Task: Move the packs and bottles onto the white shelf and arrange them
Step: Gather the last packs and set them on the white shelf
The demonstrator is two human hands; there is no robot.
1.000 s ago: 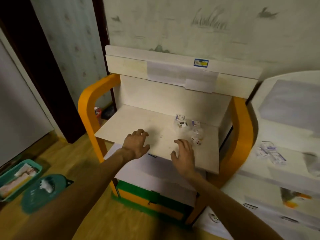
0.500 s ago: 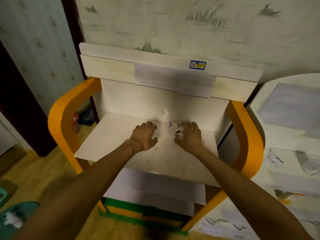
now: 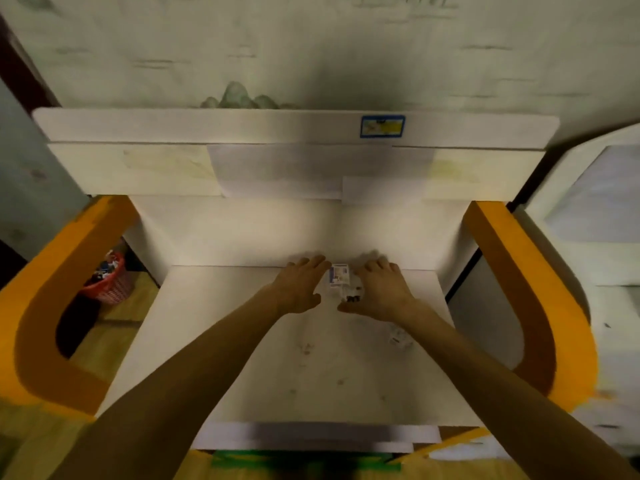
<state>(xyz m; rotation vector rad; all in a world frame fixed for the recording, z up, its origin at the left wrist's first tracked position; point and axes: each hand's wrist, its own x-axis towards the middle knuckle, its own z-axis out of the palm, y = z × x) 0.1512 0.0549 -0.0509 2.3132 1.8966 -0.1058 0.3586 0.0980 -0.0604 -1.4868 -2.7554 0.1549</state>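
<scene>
Small white packs with blue print (image 3: 338, 276) lie on the white shelf (image 3: 242, 341) close to its back panel. My left hand (image 3: 300, 287) rests flat on the shelf just left of them, fingers straight. My right hand (image 3: 379, 292) lies on their right side, fingers extended toward the back, partly covering a dark-printed pack (image 3: 353, 296). A clear small bottle (image 3: 397, 337) lies on the shelf beside my right forearm, blurred. Whether either hand touches the packs is hard to tell.
Orange curved side frames (image 3: 52, 306) (image 3: 540, 299) flank the shelf, and a white top ledge (image 3: 277, 128) with a blue sticker overhangs the back. A red basket (image 3: 110, 282) sits on the floor at the left. Another white unit (image 3: 595, 258) stands to the right.
Both hands slid from the shelf's front edge toward the back panel, pushing the packs with them. My head moved closer, so the shelf fills the view. A bottle stayed behind by my right forearm.
</scene>
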